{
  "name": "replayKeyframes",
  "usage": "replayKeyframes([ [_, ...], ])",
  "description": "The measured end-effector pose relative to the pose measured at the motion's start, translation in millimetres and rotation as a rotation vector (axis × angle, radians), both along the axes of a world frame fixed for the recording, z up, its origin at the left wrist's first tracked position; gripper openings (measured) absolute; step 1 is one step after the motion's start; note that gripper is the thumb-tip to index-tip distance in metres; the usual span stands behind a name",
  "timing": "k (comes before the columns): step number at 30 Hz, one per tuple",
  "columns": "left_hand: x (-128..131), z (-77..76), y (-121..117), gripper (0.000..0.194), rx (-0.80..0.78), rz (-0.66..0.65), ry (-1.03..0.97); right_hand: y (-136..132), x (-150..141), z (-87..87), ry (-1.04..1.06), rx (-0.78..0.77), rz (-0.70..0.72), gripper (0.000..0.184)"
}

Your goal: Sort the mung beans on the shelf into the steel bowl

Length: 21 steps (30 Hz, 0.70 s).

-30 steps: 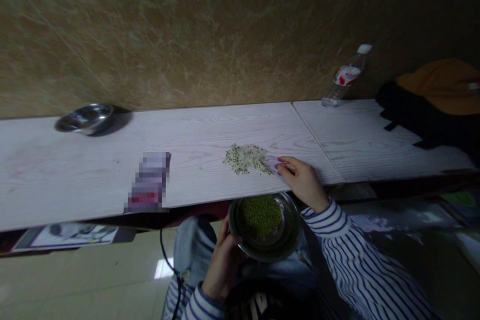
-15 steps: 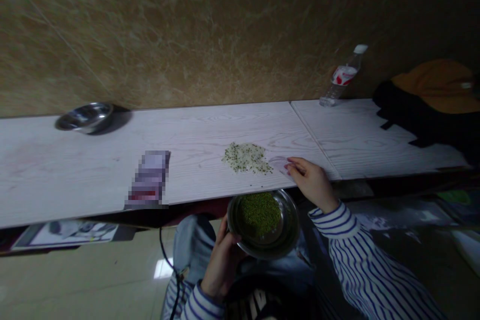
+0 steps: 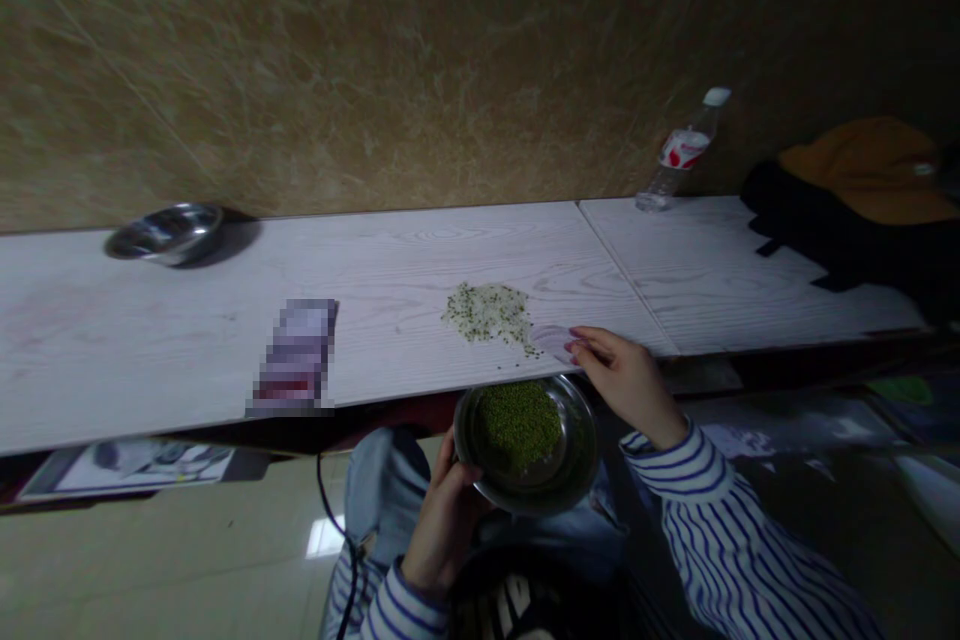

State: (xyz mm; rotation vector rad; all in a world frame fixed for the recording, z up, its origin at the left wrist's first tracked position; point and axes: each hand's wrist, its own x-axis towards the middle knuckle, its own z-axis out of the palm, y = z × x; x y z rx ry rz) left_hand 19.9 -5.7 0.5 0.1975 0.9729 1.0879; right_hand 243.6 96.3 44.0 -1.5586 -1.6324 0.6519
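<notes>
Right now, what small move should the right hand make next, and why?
Perhaps slide the thin, see-through plastic piece into the scattered pile of white and green grains to draw out some green ones: the right hand pinches it at the pile's right edge, while the left hand holds a round, shiny metal bowl of small green grains by the white wood-grain table.

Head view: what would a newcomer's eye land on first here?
Probably the green grains in the metal bowl, which the left hand holds at the table's near edge. Next, the mixed white-and-green pile mid-table, with a thin clear piece pinched in the right hand beside it. The orange cap stands out at far right.
</notes>
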Motion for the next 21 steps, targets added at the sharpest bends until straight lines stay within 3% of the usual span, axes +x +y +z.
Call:
replayKeyframes([
  [8, 1, -0.8, -2, 0.064, 0.017, -0.001, 0.002, -12, 16, 2.8, -0.105, 0.014, -0.056, 0.030],
  [21, 1, -3.7, 0, 0.063, 0.027, -0.018, 0.005, -23, 1, 6.1, -0.146, 0.004, -0.036, 0.029],
])
